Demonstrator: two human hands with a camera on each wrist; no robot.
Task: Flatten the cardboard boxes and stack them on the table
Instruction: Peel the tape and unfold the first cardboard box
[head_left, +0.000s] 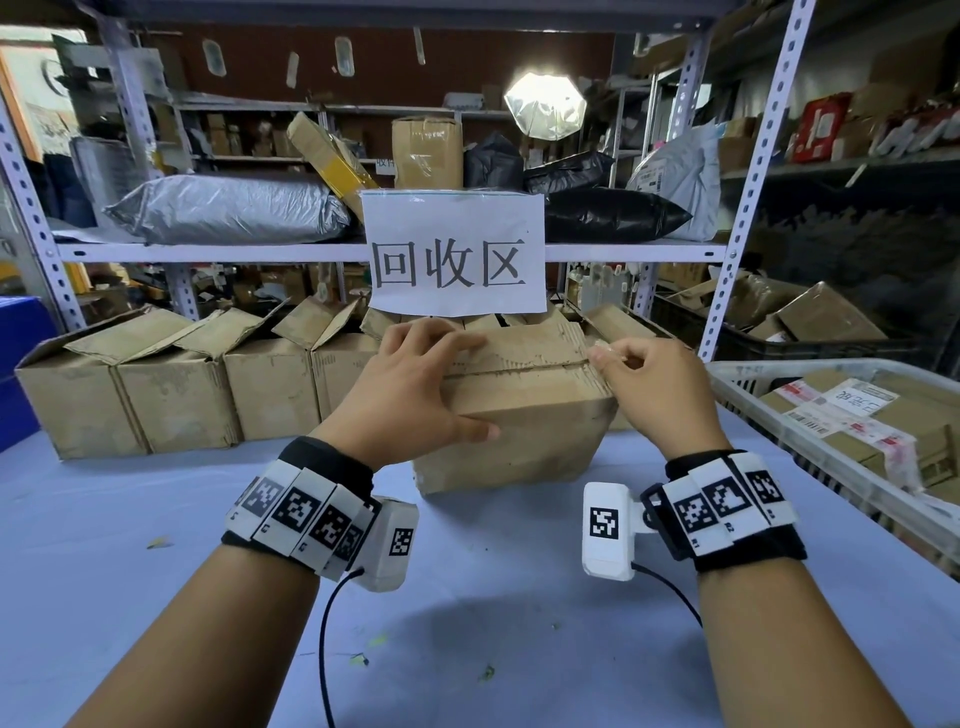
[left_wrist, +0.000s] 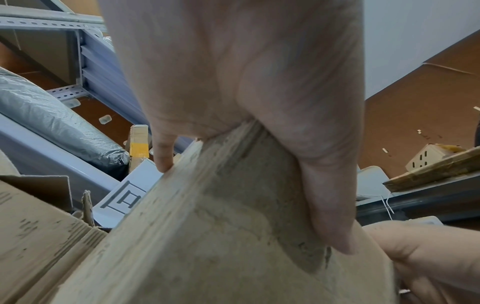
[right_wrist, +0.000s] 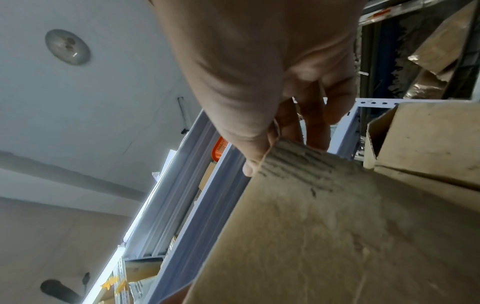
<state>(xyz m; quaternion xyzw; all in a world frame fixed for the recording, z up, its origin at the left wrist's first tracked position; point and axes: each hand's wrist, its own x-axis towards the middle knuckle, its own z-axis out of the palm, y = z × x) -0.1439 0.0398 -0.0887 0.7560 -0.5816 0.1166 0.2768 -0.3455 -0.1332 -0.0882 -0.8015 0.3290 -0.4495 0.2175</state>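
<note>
A worn, closed cardboard box (head_left: 524, 415) stands on the blue-grey table (head_left: 156, 519) in front of me. My left hand (head_left: 441, 387) grips its upper left edge, fingers curled over the top and thumb on the front face. The left wrist view shows that thumb (left_wrist: 324, 195) pressed on the box's front face (left_wrist: 207, 236). My right hand (head_left: 608, 361) pinches what looks like a strip of clear tape (head_left: 597, 349) at the right end of the top seam. In the right wrist view my fingers (right_wrist: 309, 123) meet at the box's torn corner (right_wrist: 298, 162).
A row of open cardboard boxes (head_left: 171, 384) lines the table's back left. A white basket (head_left: 748, 384) of labelled parcels sits at the right. A paper sign (head_left: 452, 254) hangs from the shelf rail just above the box. Shelf posts (head_left: 748, 182) rise behind.
</note>
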